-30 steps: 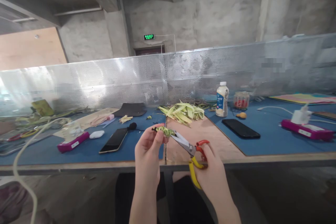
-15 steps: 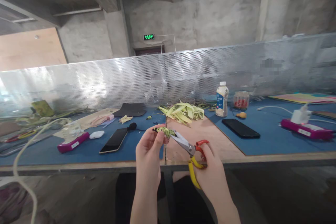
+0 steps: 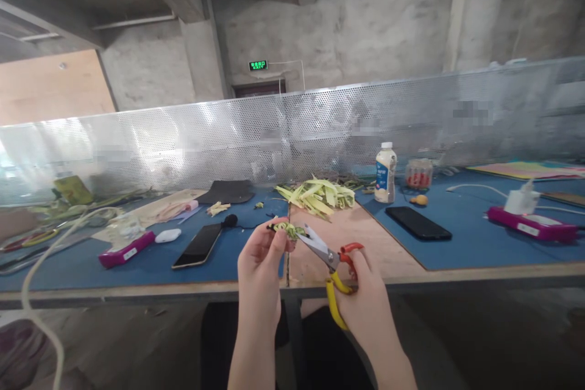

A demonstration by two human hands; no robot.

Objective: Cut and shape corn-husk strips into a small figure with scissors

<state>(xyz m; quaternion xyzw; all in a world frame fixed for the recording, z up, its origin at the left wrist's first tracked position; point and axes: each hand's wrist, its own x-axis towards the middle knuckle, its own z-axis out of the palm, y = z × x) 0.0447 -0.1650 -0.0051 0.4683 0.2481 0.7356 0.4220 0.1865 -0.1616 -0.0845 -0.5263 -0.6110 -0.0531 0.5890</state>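
1. Head view: the left hand (image 3: 262, 250) is raised over the front of the table (image 3: 361, 244), thumb up against the fingers, pinching a small knotted-looking green piece (image 3: 286, 230). Its other fingers curl in behind, so they're mostly hidden.
2. That green piece is partly covered by the fingertips, and it's too small to make out what it's meant to be.
3. Right hand (image 3: 368, 292) is holding the scissors (image 3: 333, 259), angled up and left with the tips right at the green piece. Can't tell if they're actually biting into it, or how far the blades are parted.
4. Red handle is up by the fingers, yellow one hangs lower. Which fingers go through the loops? Hidden, sorry.
5. Both forearms come up from the bottom edge and get cut off there.
6. Pile of pale green strips (image 3: 322, 195) sits behind the hands, its back edge kinda messy and hard to read.
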